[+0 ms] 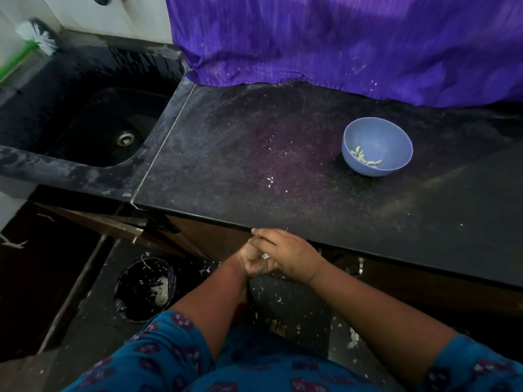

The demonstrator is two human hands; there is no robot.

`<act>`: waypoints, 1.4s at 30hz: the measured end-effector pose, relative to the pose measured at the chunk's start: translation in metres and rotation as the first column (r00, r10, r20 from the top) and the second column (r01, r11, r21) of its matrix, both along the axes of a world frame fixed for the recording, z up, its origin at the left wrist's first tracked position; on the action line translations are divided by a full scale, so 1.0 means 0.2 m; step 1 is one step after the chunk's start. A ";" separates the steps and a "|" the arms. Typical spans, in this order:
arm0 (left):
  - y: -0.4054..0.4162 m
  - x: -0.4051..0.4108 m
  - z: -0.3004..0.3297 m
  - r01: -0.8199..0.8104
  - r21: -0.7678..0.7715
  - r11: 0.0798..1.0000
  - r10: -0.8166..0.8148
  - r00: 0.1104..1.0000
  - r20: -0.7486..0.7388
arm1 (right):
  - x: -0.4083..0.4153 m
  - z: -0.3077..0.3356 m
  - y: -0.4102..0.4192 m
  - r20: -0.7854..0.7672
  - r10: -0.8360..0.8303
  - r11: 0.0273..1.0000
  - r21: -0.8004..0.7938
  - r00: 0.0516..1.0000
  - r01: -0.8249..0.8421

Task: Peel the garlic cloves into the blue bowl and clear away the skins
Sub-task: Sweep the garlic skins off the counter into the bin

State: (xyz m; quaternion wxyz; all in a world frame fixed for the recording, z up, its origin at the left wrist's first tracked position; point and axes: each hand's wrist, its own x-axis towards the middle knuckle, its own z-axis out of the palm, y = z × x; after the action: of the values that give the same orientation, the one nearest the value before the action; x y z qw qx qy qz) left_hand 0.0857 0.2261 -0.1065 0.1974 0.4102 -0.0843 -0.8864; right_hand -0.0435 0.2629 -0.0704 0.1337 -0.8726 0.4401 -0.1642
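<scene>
The dark, dusty stone table point(283, 165) carries a round light-blue plastic bowl point(377, 146) with peeled pale garlic cloves point(365, 158) inside, scattered white skin flakes point(270, 180) near its middle; a purple cloth point(339, 38) hangs behind, a black sink point(93, 123) lies left. At the front edge the left hand point(256, 263) cups upward, fingers curled around bits of skin; the right hand point(285, 254) lies over it, fingers straight and together; a black bin point(145, 288) stands on the littered floor point(297, 301).

Dim, motion-blurred wide-angle view, edges bowed
</scene>
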 end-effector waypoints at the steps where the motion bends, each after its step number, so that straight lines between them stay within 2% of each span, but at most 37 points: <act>1: 0.00 0.00 0.00 0.022 -0.008 1.000 -0.021 1.000 0.019 | 0.00 0.02 -0.02 0.026 -0.029 0.999 0.030 0.999 0.029; 3: -0.01 0.01 0.00 0.058 -0.002 0.998 -0.058 0.998 0.022 | 0.00 0.07 -0.06 0.069 -0.061 0.998 0.027 0.996 0.059; 5: -0.03 0.02 0.00 0.092 0.010 0.996 -0.091 0.995 -0.040 | 0.00 0.12 -0.13 0.092 -0.089 0.996 -0.015 0.992 0.091; 8: -0.06 0.03 0.02 0.129 0.048 0.991 -0.127 0.991 -0.029 | -0.07 0.16 -0.26 0.150 -0.177 0.983 0.084 0.973 0.166; 11: -0.09 0.04 0.03 0.195 0.062 0.979 -0.194 0.981 -0.016 | -0.22 0.13 -0.44 0.266 -0.393 0.918 0.167 0.880 0.360; 12: -0.09 0.04 0.02 0.204 0.066 0.977 -0.202 0.979 -0.030 | -0.28 0.13 -0.50 0.248 -0.475 0.878 0.198 0.844 0.435; 13: -0.10 0.05 0.02 0.209 0.075 0.975 -0.206 0.978 -0.044 | -0.33 0.13 -0.57 0.176 -0.546 0.831 0.234 0.819 0.504; 15: -0.11 0.06 0.00 0.232 0.119 0.965 -0.223 0.971 -0.082 | -0.42 0.12 -0.66 -0.089 -0.642 0.726 0.247 0.762 0.641; 17: -0.11 0.07 -0.02 0.242 0.146 0.959 -0.226 0.967 -0.116 | -0.45 0.10 -0.71 -0.337 -0.665 0.636 0.211 0.666 0.742; 19: -0.13 0.08 -0.02 0.252 0.149 0.956 -0.228 0.960 -0.160 | -0.42 0.10 -0.77 -0.413 -0.667 0.606 0.184 0.620 0.774; 20: -0.14 0.08 -0.02 0.262 0.156 0.953 -0.233 0.955 -0.183 | -0.39 0.11 -0.79 -0.419 -0.654 0.615 0.191 0.630 0.765; 22: -0.16 0.08 0.01 0.295 0.177 0.939 -0.256 0.943 -0.213 | -0.31 0.12 -0.80 -0.416 -0.570 0.703 0.200 0.708 0.683; 25: -0.16 0.10 0.00 0.267 0.254 0.930 -0.200 0.944 -0.261 | -0.18 0.12 -0.74 -0.365 -0.360 0.858 0.233 0.859 0.458; 27: -0.16 0.11 0.01 0.286 0.264 0.921 -0.210 0.937 -0.279 | -0.11 0.12 -0.65 -0.350 -0.204 0.930 0.222 0.914 0.293; 29: -0.17 0.10 0.02 0.300 0.235 0.924 -0.242 0.939 -0.245 | -0.06 0.12 -0.52 -0.347 -0.092 0.965 0.199 0.934 0.169; 31: -0.15 0.09 0.02 0.241 0.189 0.952 -0.227 0.970 -0.092 | -0.02 0.12 -0.36 -0.326 -0.037 0.972 0.206 0.945 0.109; 34: -0.14 0.09 0.03 0.154 0.178 0.972 -0.150 0.988 -0.036 | 0.03 0.10 -0.15 -0.258 -0.005 0.979 0.194 0.966 0.057; 36: -0.13 0.09 0.03 0.167 0.120 0.979 -0.168 0.986 -0.002 | 0.04 0.07 -0.04 -0.217 0.021 0.990 0.139 0.976 0.010; 38: -0.14 0.10 0.03 0.185 0.105 0.977 -0.182 0.982 -0.038 | 0.03 0.05 0.01 -0.078 0.021 0.997 0.078 0.997 -0.015; 40: -0.14 0.12 0.02 0.178 0.125 0.976 -0.161 0.978 -0.130 | 0.02 0.08 -0.03 0.171 -0.061 0.997 0.048 0.983 0.053; 42: -0.15 0.13 0.03 0.186 0.175 0.967 -0.154 0.971 -0.182 | 0.00 0.12 -0.14 0.331 -0.187 0.980 0.133 0.925 0.150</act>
State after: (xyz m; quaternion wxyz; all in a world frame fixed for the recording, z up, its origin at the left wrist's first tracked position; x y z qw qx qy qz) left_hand 0.1121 0.1953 -0.1006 0.0867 0.3427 -0.0172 -0.9353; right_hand -0.0444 0.2348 -0.0462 0.2392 -0.7815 0.4917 -0.3006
